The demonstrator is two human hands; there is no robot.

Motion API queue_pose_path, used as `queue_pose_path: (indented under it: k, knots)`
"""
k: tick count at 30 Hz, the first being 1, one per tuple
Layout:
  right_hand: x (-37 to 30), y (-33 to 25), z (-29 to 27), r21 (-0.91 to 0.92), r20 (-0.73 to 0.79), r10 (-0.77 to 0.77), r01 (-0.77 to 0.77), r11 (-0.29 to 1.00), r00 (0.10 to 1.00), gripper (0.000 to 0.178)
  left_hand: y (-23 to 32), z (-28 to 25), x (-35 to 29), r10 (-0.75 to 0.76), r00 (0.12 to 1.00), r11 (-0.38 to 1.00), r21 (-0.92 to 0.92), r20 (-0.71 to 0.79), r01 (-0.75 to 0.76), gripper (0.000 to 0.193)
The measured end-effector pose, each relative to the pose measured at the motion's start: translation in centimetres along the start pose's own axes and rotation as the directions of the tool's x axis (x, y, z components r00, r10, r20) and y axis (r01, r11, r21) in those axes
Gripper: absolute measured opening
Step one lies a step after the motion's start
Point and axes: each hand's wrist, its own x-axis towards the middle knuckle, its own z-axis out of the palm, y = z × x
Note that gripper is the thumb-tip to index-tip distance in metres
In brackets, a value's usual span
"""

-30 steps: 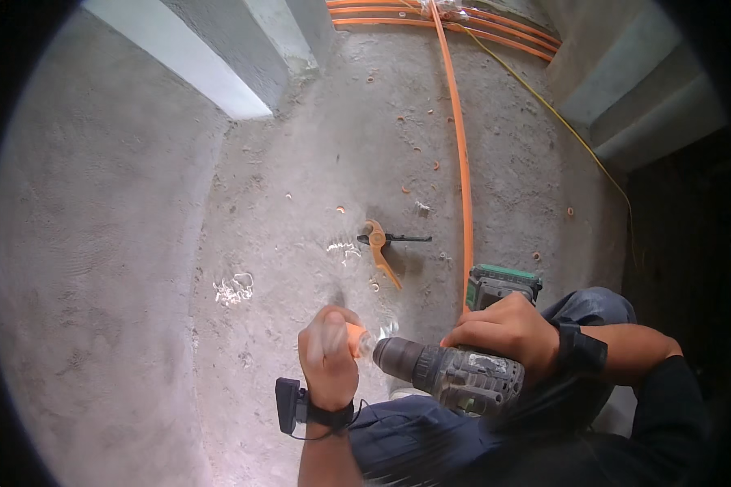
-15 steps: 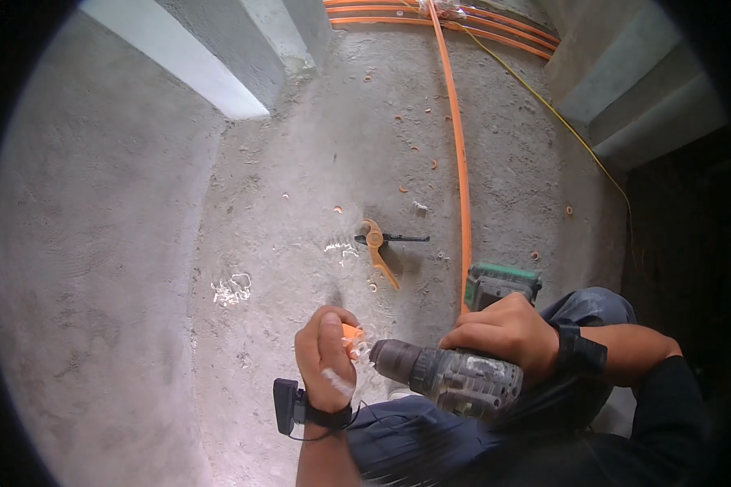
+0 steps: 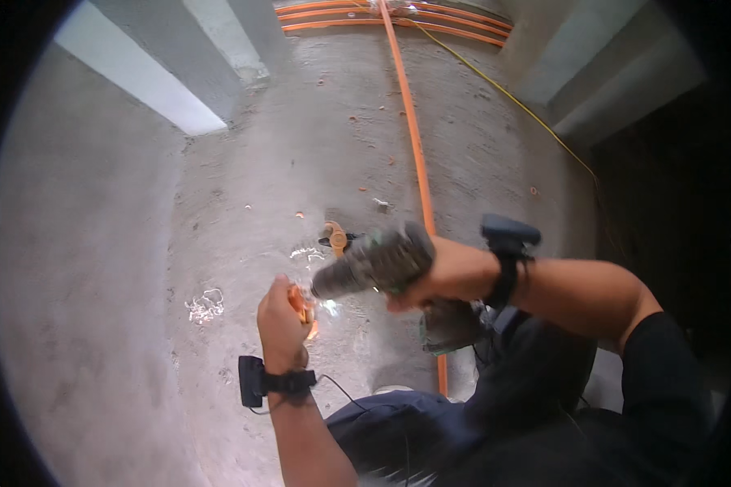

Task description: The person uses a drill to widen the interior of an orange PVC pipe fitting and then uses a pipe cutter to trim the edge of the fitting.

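My left hand (image 3: 284,326) is closed round a short orange plastic piece (image 3: 300,303), possibly a pipe end; the fingers hide much of it. Facing that piece, slightly to its right, is the nose of a cordless drill (image 3: 372,264). I cannot tell whether the two touch. My right hand (image 3: 455,272) grips the drill's handle, with the battery end low and to the right; motion blurs the tool. Pale shavings hang around the orange piece. Just beyond the drill, an orange-handled cutter (image 3: 336,237) lies on the floor, partly covered by the drill body.
A long orange pipe (image 3: 412,122) runs along the rough concrete floor, passing under my right arm. More orange pipes (image 3: 325,25) cross at the far end. A yellow cable (image 3: 495,84) trails right. White shavings (image 3: 205,306) and small orange scraps lie about. Wall ends (image 3: 146,73) stand far left.
The drill has swung over, its body now up and its battery end down near my knee. My left hand has turned and shifted slightly left and away from me. The whole view has shifted.
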Motion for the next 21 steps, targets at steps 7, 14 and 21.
queue_pose_path:
  k: [7,14,21]
  knots:
    - [1.5,-0.2,-1.2,0.023,0.079,0.050,-0.052,0.998,0.996,0.021,0.6,-0.7,-0.1,-0.068,0.996,0.967,-0.243,0.066,0.082,0.032]
    - [-0.9,-1.4,-1.7,-0.152,0.134,-0.270,0.289,0.945,0.953,0.050,3.5,-0.6,-4.9,0.315,0.948,0.938,-0.138,-0.047,-0.318,0.039]
    - [-1.3,-0.2,-1.3,-0.110,0.251,-0.359,0.395,0.912,0.899,0.051,1.2,-2.5,-3.9,-0.117,0.956,0.938,-0.287,0.269,0.195,0.034]
